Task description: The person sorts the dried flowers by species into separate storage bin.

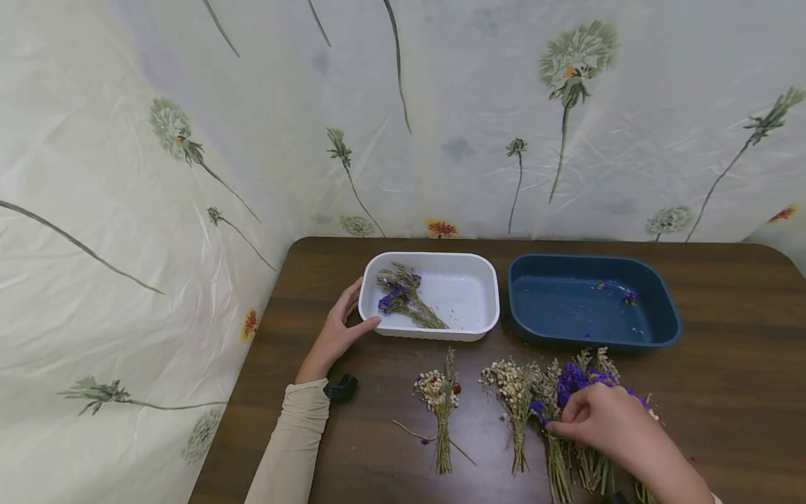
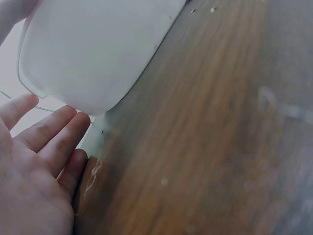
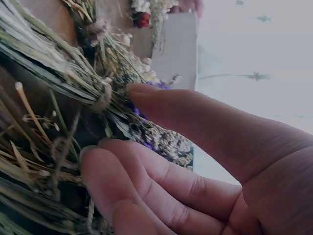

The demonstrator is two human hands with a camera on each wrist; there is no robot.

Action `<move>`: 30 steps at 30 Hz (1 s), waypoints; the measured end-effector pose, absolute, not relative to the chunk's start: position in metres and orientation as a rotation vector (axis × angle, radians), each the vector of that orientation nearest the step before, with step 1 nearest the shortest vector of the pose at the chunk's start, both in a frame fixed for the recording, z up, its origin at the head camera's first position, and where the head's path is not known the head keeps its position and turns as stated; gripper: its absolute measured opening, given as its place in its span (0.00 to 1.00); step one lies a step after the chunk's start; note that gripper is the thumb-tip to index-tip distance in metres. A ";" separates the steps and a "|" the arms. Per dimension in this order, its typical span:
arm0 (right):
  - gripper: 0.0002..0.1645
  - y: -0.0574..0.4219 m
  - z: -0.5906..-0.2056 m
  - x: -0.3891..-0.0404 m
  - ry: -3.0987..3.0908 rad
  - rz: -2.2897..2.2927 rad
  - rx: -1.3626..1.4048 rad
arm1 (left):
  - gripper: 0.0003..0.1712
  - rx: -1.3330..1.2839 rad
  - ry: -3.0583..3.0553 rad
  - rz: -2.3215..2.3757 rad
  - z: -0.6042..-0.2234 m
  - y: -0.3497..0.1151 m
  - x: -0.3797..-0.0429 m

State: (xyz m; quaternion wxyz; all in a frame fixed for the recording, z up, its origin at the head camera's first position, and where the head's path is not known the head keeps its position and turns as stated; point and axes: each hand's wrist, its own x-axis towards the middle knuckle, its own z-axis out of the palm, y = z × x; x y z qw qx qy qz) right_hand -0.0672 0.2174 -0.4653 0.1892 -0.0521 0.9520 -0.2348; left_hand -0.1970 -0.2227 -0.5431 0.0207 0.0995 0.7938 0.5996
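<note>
My left hand (image 1: 334, 339) is at the left end of a white plastic tray (image 1: 430, 334). Its thumb lies at the front rim, and the nearly straight fingers touch the outer wall in the left wrist view. Inside that tray rests a bunch of dried purple flowers (image 1: 403, 297). Over several tied bunches at the lower right is my right hand (image 1: 607, 420). In the right wrist view its thumb and bent fingers stand apart on either side of a dried flower bunch (image 3: 105, 93), near its twine tie. Purple blooms (image 1: 573, 378) show beyond the hand, which hides part of the bunches.
A dark blue tray (image 1: 592, 339) with a few purple petals stands right of the white one. Two cream-coloured bunches lie in front: one with red blooms (image 1: 441, 406), another (image 1: 516, 406) beside the purple ones. A loose stem (image 1: 462, 453) is nearby. A flower-printed sheet (image 1: 441, 140) hangs behind.
</note>
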 end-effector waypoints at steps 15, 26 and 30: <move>0.15 0.216 -0.471 -0.063 2.681 -0.678 -0.175 | 0.49 0.305 2.467 1.855 -0.543 -0.222 -0.197; 0.13 0.223 -0.466 -0.062 2.690 -0.689 -0.209 | 0.48 0.326 2.447 1.880 -0.545 -0.223 -0.198; 0.13 0.225 -0.463 -0.062 2.718 -0.692 -0.221 | 0.49 0.328 2.450 1.881 -0.544 -0.222 -0.198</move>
